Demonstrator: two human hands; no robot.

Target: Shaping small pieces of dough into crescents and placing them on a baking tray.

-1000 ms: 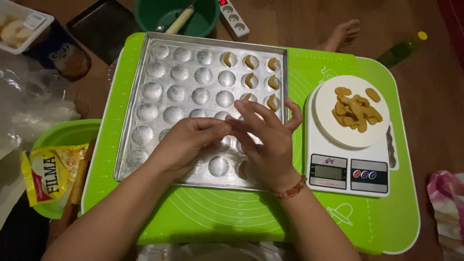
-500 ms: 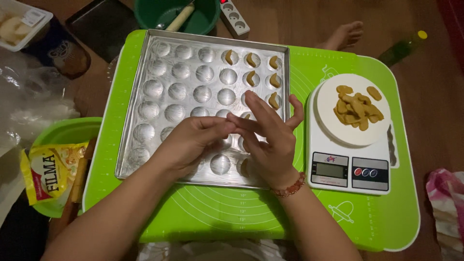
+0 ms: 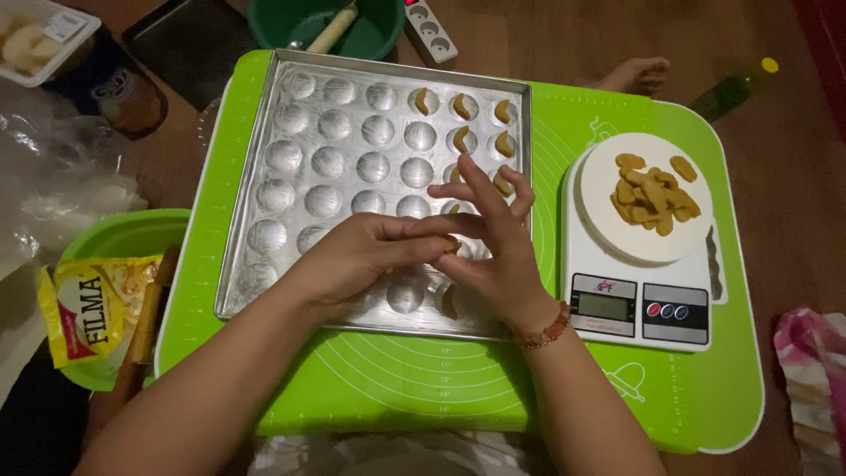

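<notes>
My left hand [image 3: 366, 256] and my right hand [image 3: 502, 260] meet over the near right part of a metal baking tray [image 3: 339, 123] with round dimples. My left fingertips press a small piece of tan dough [image 3: 452, 247], barely visible, against the right hand's palm and fingers. The right hand's fingers are spread and point away from me. Crescent-shaped dough pieces [image 3: 463, 107] lie in several dimples on the tray's right side. One more crescent [image 3: 448, 301] shows just below my hands.
The tray rests on a green silicone mat [image 3: 397, 379]. A kitchen scale [image 3: 639, 304] to the right carries a white plate [image 3: 608, 225] of dough bits [image 3: 652, 194]. A green tub [image 3: 115, 238] with a yellow packet [image 3: 88, 308] sits left; a green bowl [image 3: 379, 35], power strip [image 3: 432, 31] and bottle [image 3: 736, 88] lie beyond.
Both hands stay joined over the same spot of the tray. My left fingers have slid further across the right hand, and the right fingers have lifted and spread a little.
</notes>
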